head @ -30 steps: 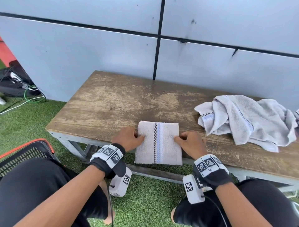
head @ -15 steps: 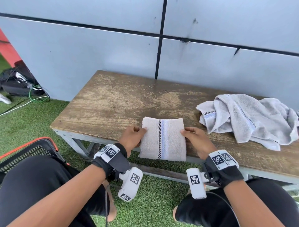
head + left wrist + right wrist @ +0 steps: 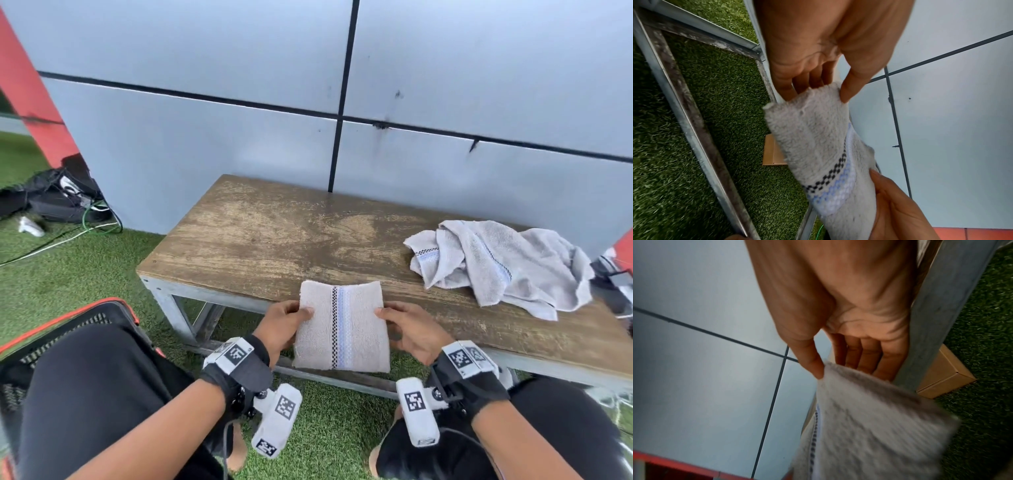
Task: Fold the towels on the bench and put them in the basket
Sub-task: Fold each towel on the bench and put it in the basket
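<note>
A folded white towel (image 3: 342,325) with a blue and black checked stripe hangs in the air over the front edge of the wooden bench (image 3: 274,233). My left hand (image 3: 284,325) pinches its left side, thumb on top and fingers under, as the left wrist view shows on the towel (image 3: 818,142). My right hand (image 3: 407,329) pinches the right side the same way; the towel (image 3: 869,426) is blurred in the right wrist view. A crumpled pile of grey towels (image 3: 496,263) lies on the bench at the right. The black basket (image 3: 68,325) with an orange rim sits on the grass at my left, partly hidden by my knee.
A grey panelled wall (image 3: 342,102) stands behind the bench. Artificial grass (image 3: 68,267) covers the ground. Bags and cables (image 3: 58,198) lie at the far left. A small cardboard box (image 3: 772,151) sits under the bench. My knees fill the bottom of the head view.
Both hands have taken the folded towel by its sides and lifted it off the bench, drawing it toward me past the front edge.
</note>
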The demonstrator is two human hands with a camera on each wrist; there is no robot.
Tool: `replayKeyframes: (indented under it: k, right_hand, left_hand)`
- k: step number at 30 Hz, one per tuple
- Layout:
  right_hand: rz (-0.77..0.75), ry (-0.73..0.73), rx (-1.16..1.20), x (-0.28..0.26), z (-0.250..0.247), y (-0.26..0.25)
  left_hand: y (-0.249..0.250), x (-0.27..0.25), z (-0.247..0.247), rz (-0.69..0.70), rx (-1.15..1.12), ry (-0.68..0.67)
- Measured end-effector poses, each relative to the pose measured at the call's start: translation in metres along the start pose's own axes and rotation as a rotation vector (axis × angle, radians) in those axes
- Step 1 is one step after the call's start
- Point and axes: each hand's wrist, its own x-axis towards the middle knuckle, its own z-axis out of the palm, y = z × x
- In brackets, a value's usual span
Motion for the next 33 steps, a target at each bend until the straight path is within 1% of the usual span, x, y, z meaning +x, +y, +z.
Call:
replayKeyframes:
  k: [3,6,14,17,20,22,25,28,33]
  right_hand:
    - [-0.063,0.045,-0.028,-0.017,0.012,-0.007]
    - [-0.127,0.047,-0.056,-0.038,0.027,-0.021]
    - [-0.38,-0.03,-0.135,-0.097,0.061,-0.074]
    - [-0.469,-0.095,-0.142,-0.108,0.076,-0.094]
    - [-0.508,-0.175,-0.156,-0.112,0.098,-0.113]
    - [-0.528,-0.252,-0.171,-0.113,0.118,-0.122]
    - [-0.535,-0.38,-0.193,-0.114,0.156,-0.133]
    - [-0.539,-0.51,-0.235,-0.113,0.202,-0.138]
    - [-0.533,-0.673,-0.292,-0.109,0.273,-0.131]
  left_hand:
    - [0.012,-0.022,-0.003,0.091,0.014,0.006]
    - [0.028,-0.048,-0.011,0.17,0.029,0.021]
    - [0.073,-0.111,-0.04,0.366,-0.061,0.157]
    - [0.087,-0.127,-0.055,0.403,-0.109,0.214]
    - [0.097,-0.143,-0.075,0.439,-0.138,0.276]
    - [0.099,-0.157,-0.091,0.459,-0.173,0.347]
    - [0.098,-0.181,-0.115,0.476,-0.215,0.45]
    - [0.093,-0.207,-0.145,0.496,-0.207,0.579]
    - [0.07,-0.234,-0.192,0.463,-0.25,0.754]
